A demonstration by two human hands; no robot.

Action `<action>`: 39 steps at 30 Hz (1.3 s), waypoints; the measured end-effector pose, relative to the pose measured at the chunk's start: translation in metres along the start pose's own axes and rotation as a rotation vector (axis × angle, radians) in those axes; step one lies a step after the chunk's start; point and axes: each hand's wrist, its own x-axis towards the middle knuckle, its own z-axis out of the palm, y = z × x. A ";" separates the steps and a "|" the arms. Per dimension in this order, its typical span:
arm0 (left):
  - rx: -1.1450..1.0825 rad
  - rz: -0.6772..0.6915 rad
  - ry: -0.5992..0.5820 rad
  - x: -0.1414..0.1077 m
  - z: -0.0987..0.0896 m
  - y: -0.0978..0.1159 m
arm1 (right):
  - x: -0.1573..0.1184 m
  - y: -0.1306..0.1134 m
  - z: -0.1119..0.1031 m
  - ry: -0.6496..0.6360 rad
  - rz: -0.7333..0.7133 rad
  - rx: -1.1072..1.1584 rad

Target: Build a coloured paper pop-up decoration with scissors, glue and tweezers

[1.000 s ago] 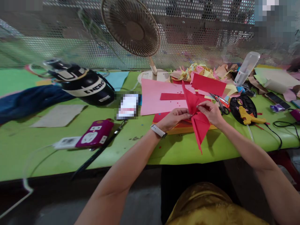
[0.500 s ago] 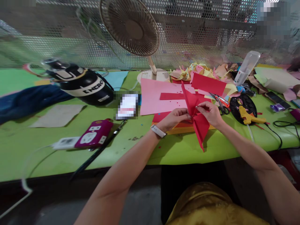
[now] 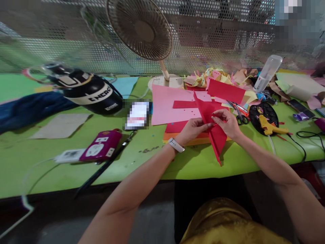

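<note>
A folded piece of red paper (image 3: pixel 217 137) stands tilted between my two hands, its lower point hanging over the front of the paper stack. My left hand (image 3: pixel 194 130), with a white band on its wrist, pinches the red paper near its middle from the left. From the right, my right hand (image 3: pixel 226 123) has thumb and finger closed on the same middle part. The exact spot they press is partly hidden by the fingers. Beneath lie red and orange sheets (image 3: pixel 175 136), and behind them a pink sheet (image 3: pixel 165 106) with a red strip (image 3: pixel 186 104) on it.
Scissors (image 3: pixel 241 115), a black palette (image 3: pixel 262 112) and a yellow glue gun (image 3: pixel 270 128) lie to the right. On the left are a phone (image 3: pixel 137 115), a purple power strip (image 3: pixel 103 145) and a black jug (image 3: pixel 93 93). A fan (image 3: pixel 166 81) and paper scraps (image 3: pixel 213 77) stand behind.
My left hand has shifted slightly right, its fingers moving further across the middle of the red paper. The paper's upper part has turned and leans a little left. My right hand has barely moved.
</note>
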 end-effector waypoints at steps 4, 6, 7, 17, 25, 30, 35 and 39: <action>0.019 0.021 0.004 0.001 0.000 0.000 | 0.000 0.001 0.001 0.006 0.016 0.022; 0.021 0.031 -0.008 0.001 -0.001 -0.001 | 0.000 0.001 0.001 -0.004 0.018 0.040; 0.022 0.034 -0.017 0.001 -0.001 -0.001 | 0.000 0.001 0.001 -0.007 0.019 0.050; 0.116 0.085 -0.011 0.002 -0.002 -0.005 | 0.001 0.006 0.003 0.011 0.160 0.150; 0.082 0.045 -0.028 0.003 -0.002 -0.007 | 0.003 0.008 0.001 0.012 0.176 0.152; 0.095 0.040 -0.029 0.002 -0.002 -0.007 | 0.001 0.005 0.001 0.013 0.201 0.178; 0.076 0.033 -0.037 0.003 -0.003 -0.009 | 0.001 0.001 0.001 0.014 0.234 0.241; 0.057 0.015 -0.045 0.003 -0.004 -0.008 | 0.000 -0.001 -0.001 -0.003 0.268 0.276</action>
